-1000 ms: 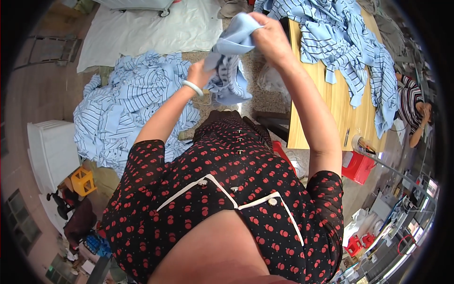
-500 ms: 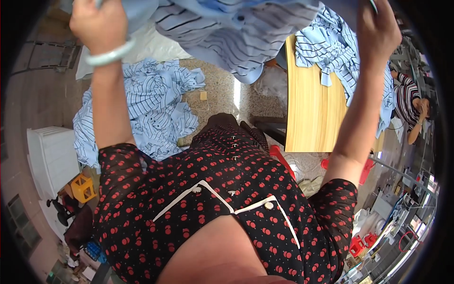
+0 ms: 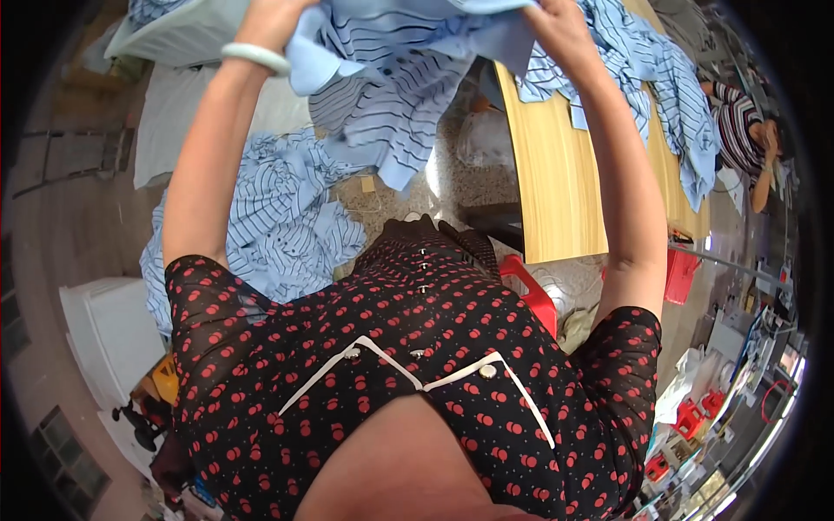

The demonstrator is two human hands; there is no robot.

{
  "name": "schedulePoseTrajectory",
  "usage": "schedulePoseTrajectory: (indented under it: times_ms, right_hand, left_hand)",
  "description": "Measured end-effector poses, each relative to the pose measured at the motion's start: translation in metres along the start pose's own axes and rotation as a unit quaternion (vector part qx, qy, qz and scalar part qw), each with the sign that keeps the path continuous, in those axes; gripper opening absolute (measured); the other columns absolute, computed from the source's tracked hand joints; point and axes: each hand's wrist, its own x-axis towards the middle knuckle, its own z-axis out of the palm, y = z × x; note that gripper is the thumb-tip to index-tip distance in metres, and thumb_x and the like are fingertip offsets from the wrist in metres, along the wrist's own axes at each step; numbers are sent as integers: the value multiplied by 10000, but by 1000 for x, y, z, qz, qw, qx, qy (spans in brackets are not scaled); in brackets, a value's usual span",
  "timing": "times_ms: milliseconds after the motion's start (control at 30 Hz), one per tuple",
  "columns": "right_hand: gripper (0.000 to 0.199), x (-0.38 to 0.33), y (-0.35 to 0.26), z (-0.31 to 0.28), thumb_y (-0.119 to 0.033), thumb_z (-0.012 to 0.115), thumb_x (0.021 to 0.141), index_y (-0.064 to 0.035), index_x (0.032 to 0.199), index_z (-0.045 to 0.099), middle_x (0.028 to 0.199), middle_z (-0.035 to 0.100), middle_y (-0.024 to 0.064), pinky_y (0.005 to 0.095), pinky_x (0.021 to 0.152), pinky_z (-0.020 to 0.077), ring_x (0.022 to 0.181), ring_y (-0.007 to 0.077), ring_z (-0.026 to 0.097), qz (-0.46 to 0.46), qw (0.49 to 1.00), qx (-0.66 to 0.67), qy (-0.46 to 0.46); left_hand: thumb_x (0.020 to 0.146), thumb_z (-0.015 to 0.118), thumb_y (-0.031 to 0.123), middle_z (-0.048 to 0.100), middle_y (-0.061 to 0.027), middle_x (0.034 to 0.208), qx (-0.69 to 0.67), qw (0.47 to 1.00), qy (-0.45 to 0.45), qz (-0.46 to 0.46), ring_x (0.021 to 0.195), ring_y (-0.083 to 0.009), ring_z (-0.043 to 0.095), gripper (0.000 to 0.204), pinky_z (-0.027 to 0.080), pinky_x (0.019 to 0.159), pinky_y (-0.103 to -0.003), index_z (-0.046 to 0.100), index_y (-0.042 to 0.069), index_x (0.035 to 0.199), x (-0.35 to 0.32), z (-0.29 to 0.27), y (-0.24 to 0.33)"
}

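Note:
A light blue shirt with dark stripes [image 3: 391,95] hangs between my two hands at the far edge of the view, its lower part dangling loose. My left hand [image 3: 276,19] is closed on one side of the cloth; a pale bangle is on that wrist. On the other side, the fingers of my right hand [image 3: 563,33] pinch the shirt. The top of the shirt and some fingertips run past the frame's edge.
Striped shirts lie heaped at left [image 3: 278,208], and more shirts [image 3: 643,69] drape over a wooden table [image 3: 556,191] at right. A white basket [image 3: 187,35] stands far left, a red stool [image 3: 534,300] by the table. Someone in a striped top [image 3: 738,126] sits at far right.
My hands have come closer together, the left moving right and the right moving left. The shirt between them has bunched inward and hangs lower. More of the white basket shows.

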Motion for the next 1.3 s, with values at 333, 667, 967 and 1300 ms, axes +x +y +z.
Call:
schedulePoseTrajectory:
  times_ms: [333,667,967,1300]
  right_hand:
    - [131,-24,-136,-40,-123,491,795,-32,843,572,682,514,-29,161,530,343,603,31,440,48,991,102,78]
    - [754,-212,-20,-12,-217,717,591,18,1195,331,1153,419,136,300,884,332,1051,185,411,218,964,-17,152]
    - [417,-241,-69,-169,-78,568,665,4,1065,480,991,544,82,302,834,398,908,195,520,194,884,216,366]
    - [436,-300,3,-229,-135,583,645,35,1037,497,965,555,76,235,743,415,815,132,531,410,843,241,251]
  left_hand:
    - [760,527,63,556,-59,935,-228,847,-472,85,826,-134,541,277,436,732,-246,503,-9,1027,-35,152,119]
    - [816,446,48,568,-124,882,-381,801,-461,-22,709,-177,587,233,499,606,-252,442,-35,1034,-69,220,182]
    - [811,442,45,565,-120,862,-206,912,-312,170,677,-165,576,246,480,572,-223,438,-43,1040,-33,252,182]
    - [832,390,143,576,-133,924,-481,706,-404,-328,843,-257,557,237,458,773,-386,497,-9,979,35,348,20]
